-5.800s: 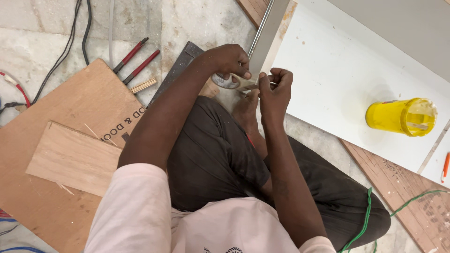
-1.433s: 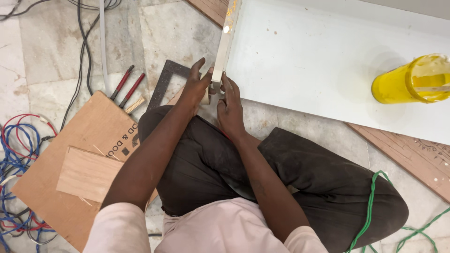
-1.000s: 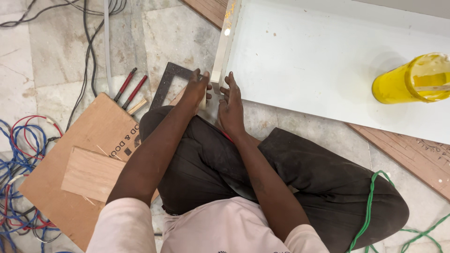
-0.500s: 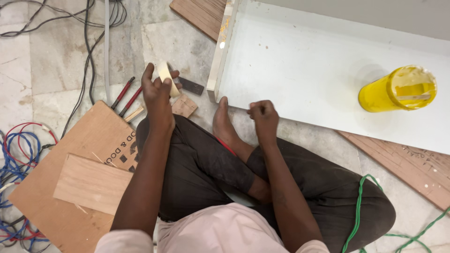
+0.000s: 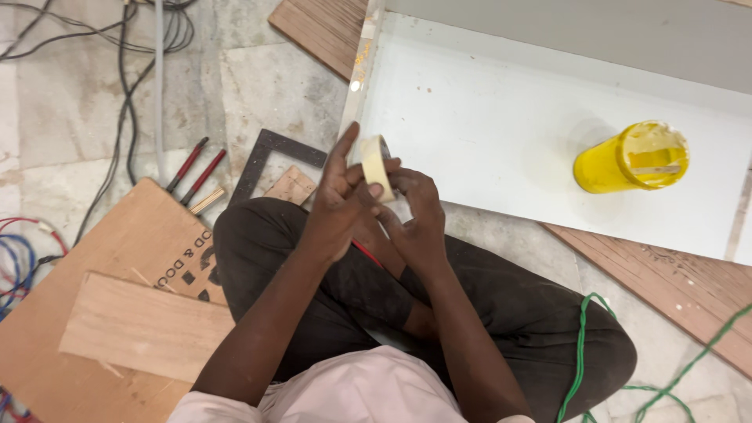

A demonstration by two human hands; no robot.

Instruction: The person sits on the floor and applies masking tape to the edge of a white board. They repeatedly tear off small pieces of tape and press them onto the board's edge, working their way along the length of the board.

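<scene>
My left hand (image 5: 337,200) holds a roll of cream masking tape (image 5: 374,163) upright, index finger raised beside it. My right hand (image 5: 415,205) touches the roll from the right side, fingers pinching at its edge. Both hands hover above my crossed legs, just in front of the corner of a white board (image 5: 501,133) that lies on the floor.
A yellow glue bottle (image 5: 630,157) lies on the white board. A dark metal square (image 5: 262,160) and red-handled tools (image 5: 196,166) lie left of my knee. Plywood pieces (image 5: 117,313), coloured wires (image 5: 19,254), black cables (image 5: 125,86) and green cord (image 5: 583,345) surround me.
My left hand, which picked up the tape roll from the floor at the left, has brought it to the middle. My right hand has risen to meet it.
</scene>
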